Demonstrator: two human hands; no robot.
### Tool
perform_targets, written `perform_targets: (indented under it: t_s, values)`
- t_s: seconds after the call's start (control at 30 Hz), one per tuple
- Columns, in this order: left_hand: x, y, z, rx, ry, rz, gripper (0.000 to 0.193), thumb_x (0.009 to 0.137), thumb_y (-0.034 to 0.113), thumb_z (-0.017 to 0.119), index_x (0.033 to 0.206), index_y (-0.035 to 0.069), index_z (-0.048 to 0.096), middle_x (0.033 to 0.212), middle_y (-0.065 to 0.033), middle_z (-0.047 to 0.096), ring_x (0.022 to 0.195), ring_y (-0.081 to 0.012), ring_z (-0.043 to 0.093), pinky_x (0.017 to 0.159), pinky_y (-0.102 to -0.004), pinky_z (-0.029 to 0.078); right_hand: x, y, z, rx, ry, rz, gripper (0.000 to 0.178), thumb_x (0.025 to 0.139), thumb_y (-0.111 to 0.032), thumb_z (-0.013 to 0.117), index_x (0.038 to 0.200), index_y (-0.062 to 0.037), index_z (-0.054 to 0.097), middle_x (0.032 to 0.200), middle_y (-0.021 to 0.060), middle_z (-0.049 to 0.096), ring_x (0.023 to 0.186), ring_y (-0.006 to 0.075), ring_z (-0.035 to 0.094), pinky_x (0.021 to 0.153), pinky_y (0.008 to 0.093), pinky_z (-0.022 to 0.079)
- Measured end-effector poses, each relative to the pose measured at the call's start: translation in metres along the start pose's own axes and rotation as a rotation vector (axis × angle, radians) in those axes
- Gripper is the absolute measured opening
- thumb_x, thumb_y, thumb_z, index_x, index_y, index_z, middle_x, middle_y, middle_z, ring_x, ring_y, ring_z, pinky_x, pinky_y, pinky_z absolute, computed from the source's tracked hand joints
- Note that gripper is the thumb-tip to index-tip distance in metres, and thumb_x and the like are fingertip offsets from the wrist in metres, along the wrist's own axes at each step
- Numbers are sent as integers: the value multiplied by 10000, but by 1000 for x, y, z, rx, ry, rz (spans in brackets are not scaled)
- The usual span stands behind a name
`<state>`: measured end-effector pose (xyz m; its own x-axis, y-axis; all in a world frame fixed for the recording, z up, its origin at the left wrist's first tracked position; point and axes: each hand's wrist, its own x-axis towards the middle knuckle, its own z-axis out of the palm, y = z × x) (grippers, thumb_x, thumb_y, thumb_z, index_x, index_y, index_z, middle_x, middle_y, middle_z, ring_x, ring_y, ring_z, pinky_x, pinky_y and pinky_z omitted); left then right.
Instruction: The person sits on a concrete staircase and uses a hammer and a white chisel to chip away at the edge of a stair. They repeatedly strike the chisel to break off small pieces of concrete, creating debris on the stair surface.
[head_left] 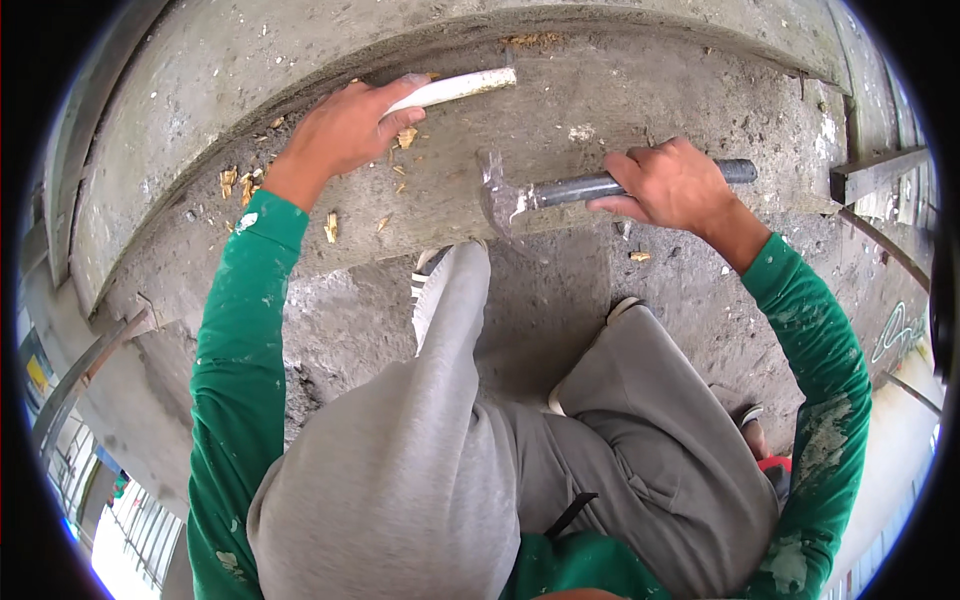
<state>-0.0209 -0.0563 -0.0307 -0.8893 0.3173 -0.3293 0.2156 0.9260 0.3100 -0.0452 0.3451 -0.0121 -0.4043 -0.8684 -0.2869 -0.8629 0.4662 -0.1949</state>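
My right hand (672, 185) is closed round the dark handle of a claw hammer (570, 190). Its metal head points left, slightly smeared by motion, above the near edge of a rough concrete step. Farther left, my left hand (345, 135) grips a white rod-shaped piece (455, 90) between thumb and fingers. That piece slants up to the right, and a small grey bit shows at its far end, by the base of the concrete ledge. Whether it is a tool handle I cannot tell. Hammer and white piece are apart.
Wood chips (331, 228) lie scattered around my left hand. A curved concrete ledge (250, 60) runs along the back. A wooden batten (880, 172) juts in at the right. My legs in grey trousers (400, 460) are bent below, and another person's foot (752, 432) shows at lower right.
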Motion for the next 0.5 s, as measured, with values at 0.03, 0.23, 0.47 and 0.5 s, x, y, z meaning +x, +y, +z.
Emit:
perform_targets:
  t_s: [0.03, 0.23, 0.47, 0.5]
  values:
    - [-1, -5, 2, 3, 6, 8, 478, 1060, 509, 553, 1497, 315, 563, 875, -174, 681, 916, -377, 646, 837, -514, 530, 2, 2, 0, 2, -28, -38, 613, 1018, -675, 481, 1012, -75, 609, 642, 123, 654, 628, 356, 707, 600, 458, 588]
    - [5, -11, 7, 26, 55, 35, 477, 1056, 515, 556, 1491, 318, 569, 889, -173, 685, 915, -373, 647, 831, -513, 531, 9, 30, 9, -47, -57, 176, 651, 1025, -685, 450, 1092, -69, 648, 637, 133, 649, 640, 364, 707, 605, 471, 583]
    - [0, -7, 7, 67, 50, 18, 483, 1048, 530, 561, 1484, 325, 582, 886, -173, 680, 912, -378, 659, 826, -519, 534, 1, -2, 22, 54, -92, -141, 663, 999, -714, 455, 979, -71, 617, 604, 128, 623, 599, 363, 688, 587, 484, 575]
    - [-1, -6, 8, 77, 32, 4, 487, 1052, 524, 555, 1493, 318, 573, 956, -164, 699, 928, -381, 655, 846, -515, 533, 5, 5, 19, 54, -142, -142, 671, 995, -719, 454, 977, -69, 619, 605, 130, 624, 602, 365, 690, 592, 483, 580]
